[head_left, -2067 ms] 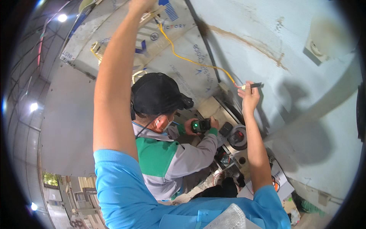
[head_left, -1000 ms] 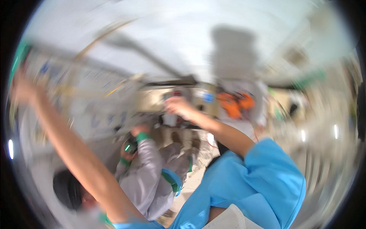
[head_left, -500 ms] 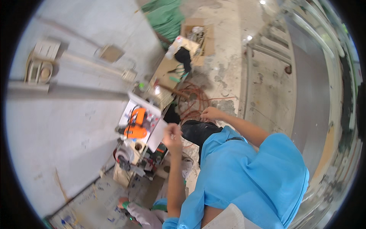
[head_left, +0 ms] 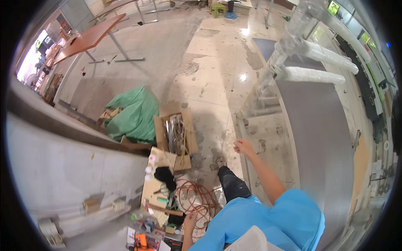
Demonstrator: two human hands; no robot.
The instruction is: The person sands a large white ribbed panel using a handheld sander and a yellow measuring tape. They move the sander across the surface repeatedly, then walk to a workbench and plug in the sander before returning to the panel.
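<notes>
My left hand [head_left: 190, 219] hangs low at my side, beside a wooden handle [head_left: 167, 210] on the cluttered bench. Its fingers are curled, and what they hold, if anything, is too small to make out. My right hand [head_left: 244, 146] is held out ahead over the floor with bent fingers drawn together; nothing shows in it. Near the left hand lies a coil of orange-red hose [head_left: 194, 196]. An orange power tool [head_left: 142, 242] sits at the bench's near end, cut off by the lower edge. Farther along the bench lies a black cloth item [head_left: 165, 177].
An open cardboard box [head_left: 191, 136] of scrap strips stands past the bench, near a heaped green cloth [head_left: 136, 115]. On the right, a long grey panel [head_left: 314, 138] runs beside wrapped white frame legs [head_left: 310, 75]. Brown-topped tables [head_left: 90, 37] stand far left.
My view has swung up and away from the wall, bringing the farther floor and tables into sight. The orange tool has slid to the lower edge. My right arm now reaches farther forward.
</notes>
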